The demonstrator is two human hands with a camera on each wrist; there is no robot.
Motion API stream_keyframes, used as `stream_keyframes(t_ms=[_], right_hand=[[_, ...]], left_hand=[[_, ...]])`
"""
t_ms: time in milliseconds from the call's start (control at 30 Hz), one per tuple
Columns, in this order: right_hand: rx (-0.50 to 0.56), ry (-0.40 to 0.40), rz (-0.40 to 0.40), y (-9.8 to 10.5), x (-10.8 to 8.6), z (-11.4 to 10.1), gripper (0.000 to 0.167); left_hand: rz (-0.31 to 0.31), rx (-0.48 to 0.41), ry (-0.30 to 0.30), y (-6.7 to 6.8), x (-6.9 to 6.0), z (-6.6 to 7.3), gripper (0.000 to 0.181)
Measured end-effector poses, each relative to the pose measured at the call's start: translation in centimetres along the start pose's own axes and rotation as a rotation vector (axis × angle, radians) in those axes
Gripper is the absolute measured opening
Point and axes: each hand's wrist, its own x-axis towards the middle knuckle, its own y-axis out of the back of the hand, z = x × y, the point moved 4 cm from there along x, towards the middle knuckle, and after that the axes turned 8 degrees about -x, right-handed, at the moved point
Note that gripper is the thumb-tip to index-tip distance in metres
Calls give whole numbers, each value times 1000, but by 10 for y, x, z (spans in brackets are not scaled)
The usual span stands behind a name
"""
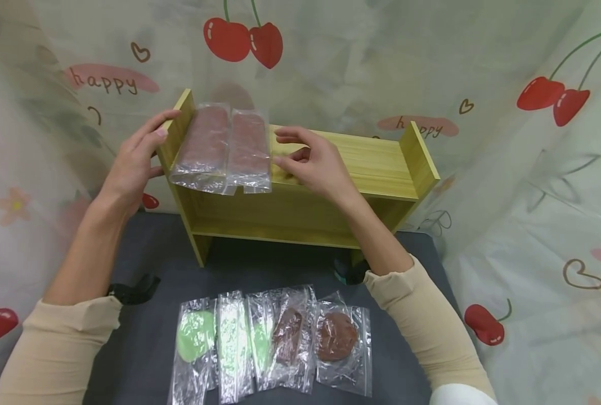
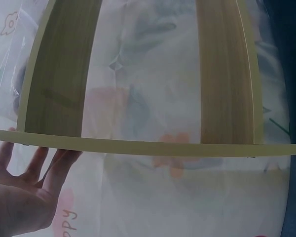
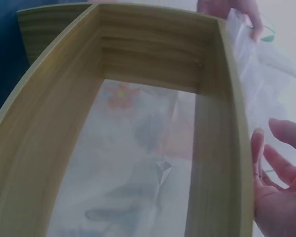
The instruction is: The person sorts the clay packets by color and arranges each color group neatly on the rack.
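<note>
Settling the pink bags side by side seems to be the step in hand: in the head view, the left bag (image 1: 206, 140) and the right bag (image 1: 250, 140) sit next to each other at the left end of the top board of the wooden shelf (image 1: 366, 163), their lower ends poking past its front edge. My left hand (image 1: 135, 154) touches the left end panel (image 1: 180, 132) and looks to be steadying it, while my right hand (image 1: 321, 163) is just beside the right bag, thumb and fingertips apart with nothing pinched between them. On the bench (image 1: 138, 349) in front lies a row of clear bags with green and brown pieces (image 1: 337, 336) inside; a next move, as I judge it, calls for a light touch to square up the right bag, or for my right hand to come down to that row. "happy" (image 1: 110, 79) reads plainly on the backdrop (image 1: 351, 56), and a second "happy" (image 1: 419, 126) is partly covered by the shelf; I can make out no brand or label on the bags. In the left wrist view, my left fingers reach the panel's edge from outside, and below them only "ppy" (image 2: 69, 222) can be read. In the right wrist view, my right fingers spread beside the top board, gripping nothing, and I find no writing there
</note>
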Motion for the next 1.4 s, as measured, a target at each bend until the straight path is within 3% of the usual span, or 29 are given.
stream_keyframes(t_ms=[400, 833, 1067, 1400], right_hand=[[148, 107, 69, 10, -42, 0, 40], [256, 194, 47, 20, -76, 6, 44], [273, 179, 21, 14, -95, 17, 43], [307, 113, -3, 4, -122, 34, 42]], left_hand=[[-5, -32, -1, 1, 0, -1, 44], [4, -87, 1, 0, 0, -1, 44], [3, -11, -5, -1, 0, -1, 44], [15, 7, -8, 1, -1, -2, 44]])
